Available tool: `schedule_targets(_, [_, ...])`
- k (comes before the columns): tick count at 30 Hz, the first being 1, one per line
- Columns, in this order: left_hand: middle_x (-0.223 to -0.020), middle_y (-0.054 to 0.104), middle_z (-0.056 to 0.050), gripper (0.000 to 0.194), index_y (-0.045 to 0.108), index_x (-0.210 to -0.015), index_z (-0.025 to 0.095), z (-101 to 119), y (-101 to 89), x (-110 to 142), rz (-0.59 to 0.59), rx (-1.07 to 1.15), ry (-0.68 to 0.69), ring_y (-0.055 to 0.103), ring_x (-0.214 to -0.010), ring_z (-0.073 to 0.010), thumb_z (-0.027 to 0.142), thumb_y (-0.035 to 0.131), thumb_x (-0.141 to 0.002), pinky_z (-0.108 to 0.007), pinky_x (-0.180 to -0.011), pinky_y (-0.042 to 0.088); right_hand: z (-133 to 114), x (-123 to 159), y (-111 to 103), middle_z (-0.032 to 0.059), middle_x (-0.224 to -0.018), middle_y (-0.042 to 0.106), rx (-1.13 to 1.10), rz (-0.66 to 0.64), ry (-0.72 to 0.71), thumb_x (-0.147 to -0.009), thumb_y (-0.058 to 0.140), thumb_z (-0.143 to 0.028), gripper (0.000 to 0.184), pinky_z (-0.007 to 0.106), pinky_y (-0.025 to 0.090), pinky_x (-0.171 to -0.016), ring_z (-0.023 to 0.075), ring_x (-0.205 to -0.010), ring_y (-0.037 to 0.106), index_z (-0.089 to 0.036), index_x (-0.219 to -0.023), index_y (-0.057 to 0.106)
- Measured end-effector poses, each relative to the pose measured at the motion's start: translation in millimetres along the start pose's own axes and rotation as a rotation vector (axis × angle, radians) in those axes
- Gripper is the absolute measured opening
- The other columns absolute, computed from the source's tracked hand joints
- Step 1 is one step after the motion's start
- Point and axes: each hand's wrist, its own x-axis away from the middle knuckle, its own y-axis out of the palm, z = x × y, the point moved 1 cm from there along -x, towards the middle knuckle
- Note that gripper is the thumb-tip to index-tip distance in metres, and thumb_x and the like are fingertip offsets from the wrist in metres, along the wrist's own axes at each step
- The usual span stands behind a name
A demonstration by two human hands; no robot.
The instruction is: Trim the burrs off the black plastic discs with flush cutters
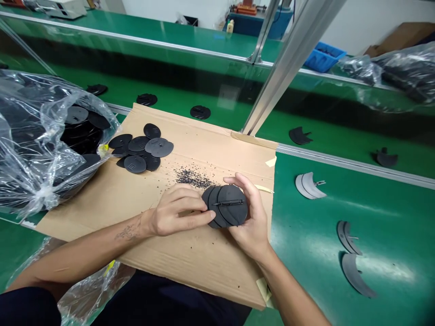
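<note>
Between my hands, above the cardboard sheet (pixel 163 249), is a round black plastic part (pixel 231 206) with curved ridges and a slim raised bar across its face. My right hand (pixel 253 222) cups it from the right and below, thumb and fingers around its edge. My left hand (pixel 183 210) pinches its left edge, fingertips and thumb touching the rim. Just beyond the part lies a scatter of small black plastic bits (pixel 193 178). To the left of that rests a loose pile of flat black discs (pixel 136 149), several of them overlapping.
A clear plastic bag (pixel 37 131) full of black discs stands at the left. Several curved pieces (pixel 350 237) lie on the green table (pixel 306 244) at right. A metal post (pixel 288 63) rises behind the cardboard. More round parts (pixel 200 112) sit on the green surface beyond.
</note>
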Motion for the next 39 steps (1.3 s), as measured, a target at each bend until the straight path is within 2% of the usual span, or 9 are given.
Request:
schedule_targets(5, [-0.08, 0.069, 0.001, 0.015, 0.071, -0.095, 0.021, -3.0, -4.6, 2.0, 0.004, -0.074, 0.008, 0.063, -0.08, -0.0123, 0.008, 0.066, -0.089, -0.029, -0.078, 0.06, -5.0, -0.5, -0.9, 0.0064, -0.153, 0.049, -0.227, -0.031, 0.068, -0.092, 0.062, -0.023, 0.061, 0.047, 0.04, -0.118, 0.0248, -0.145, 0.043, -0.033, -0.147, 0.04])
schedule_targets(8, [-0.079, 0.067, 0.003, 0.015, 0.07, -0.088, 0.023, -4.9, -6.4, 4.1, 0.029, -0.123, 0.03, 0.061, -0.078, -0.0118, 0.008, 0.072, -0.085, -0.03, -0.08, 0.061, -5.4, -2.2, -3.2, 0.0066, -0.152, 0.052, -0.418, -0.041, 0.231, -0.093, 0.061, -0.027, 0.058, 0.047, 0.049, -0.109, 0.026, -0.14, 0.05, -0.035, -0.147, 0.04])
schedule_targets(10, [-0.078, 0.066, 0.003, 0.016, 0.069, -0.084, 0.023, -4.9, -6.5, 4.4, 0.039, -0.14, 0.044, 0.06, -0.078, -0.0119, 0.007, 0.073, -0.082, -0.03, -0.079, 0.06, -5.2, -3.7, -4.7, 0.0069, -0.147, 0.058, -0.52, -0.058, 0.332, -0.092, 0.059, -0.028, 0.052, 0.049, 0.05, -0.107, 0.0278, -0.135, 0.055, -0.033, -0.143, 0.047])
schedule_targets(13, [-0.077, 0.065, 0.002, 0.017, 0.069, -0.082, 0.02, -3.9, -5.7, 3.5, 0.038, -0.147, 0.061, 0.058, -0.076, -0.0116, 0.004, 0.072, -0.082, -0.029, -0.077, 0.06, -5.7, -5.7, -5.9, 0.004, -0.139, 0.065, -0.632, -0.067, 0.39, -0.087, 0.056, -0.025, 0.043, 0.051, 0.047, -0.111, 0.0278, -0.133, 0.057, -0.031, -0.129, 0.061])
schedule_targets(16, [-0.078, 0.064, 0.001, 0.017, 0.069, -0.08, 0.018, -3.3, -5.3, 2.3, 0.046, -0.143, 0.086, 0.057, -0.075, -0.0119, 0.002, 0.073, -0.08, -0.029, -0.074, 0.059, -5.7, -6.6, -6.0, 0.003, -0.133, 0.069, -0.695, -0.062, 0.41, -0.085, 0.054, -0.025, 0.042, 0.05, 0.049, -0.109, 0.0274, -0.129, 0.06, -0.03, -0.125, 0.065])
schedule_targets(21, [-0.076, 0.064, 0.002, 0.018, 0.067, -0.074, 0.021, -4.0, -6.2, 1.0, 0.034, -0.169, 0.135, 0.056, -0.073, -0.0116, 0.005, 0.074, -0.079, -0.027, -0.068, 0.057, -3.6, -6.9, -7.3, 0.0023, -0.127, 0.072, -0.652, -0.062, 0.383, -0.086, 0.054, -0.03, 0.04, 0.05, 0.053, -0.104, 0.027, -0.123, 0.065, -0.03, -0.123, 0.068])
schedule_targets(29, [-0.078, 0.065, 0.003, 0.019, 0.066, -0.075, 0.023, -5.7, -5.1, 3.2, 0.026, -0.182, 0.153, 0.057, -0.076, -0.0126, 0.007, 0.076, -0.078, -0.03, -0.07, 0.055, -3.9, -9.3, -10.7, 0.0052, -0.121, 0.074, -0.576, -0.042, 0.398, -0.087, 0.054, -0.04, 0.038, 0.055, 0.054, -0.1, 0.0311, -0.121, 0.065, -0.03, -0.121, 0.07])
schedule_targets(34, [-0.075, 0.065, 0.003, 0.018, 0.065, -0.072, 0.023, -5.8, -6.4, 0.0, 0.008, -0.202, 0.165, 0.057, -0.072, -0.012, 0.011, 0.075, -0.081, -0.028, -0.066, 0.056, -3.8, -8.7, -8.8, 0.0046, -0.127, 0.071, -0.583, -0.082, 0.365, -0.087, 0.063, -0.042, 0.039, 0.051, 0.058, -0.095, 0.0304, -0.121, 0.065, -0.033, -0.125, 0.066])
schedule_targets(39, [-0.073, 0.066, 0.002, 0.017, 0.068, -0.076, 0.022, -5.4, -8.3, -4.1, 0.026, -0.2, 0.168, 0.059, -0.07, -0.0112, 0.007, 0.071, -0.083, -0.026, -0.065, 0.058, -1.8, -5.8, -8.6, 0.0044, -0.133, 0.068, -0.483, -0.122, 0.301, -0.093, 0.06, -0.042, 0.038, 0.053, 0.056, -0.099, 0.0293, -0.125, 0.063, -0.035, -0.13, 0.06])
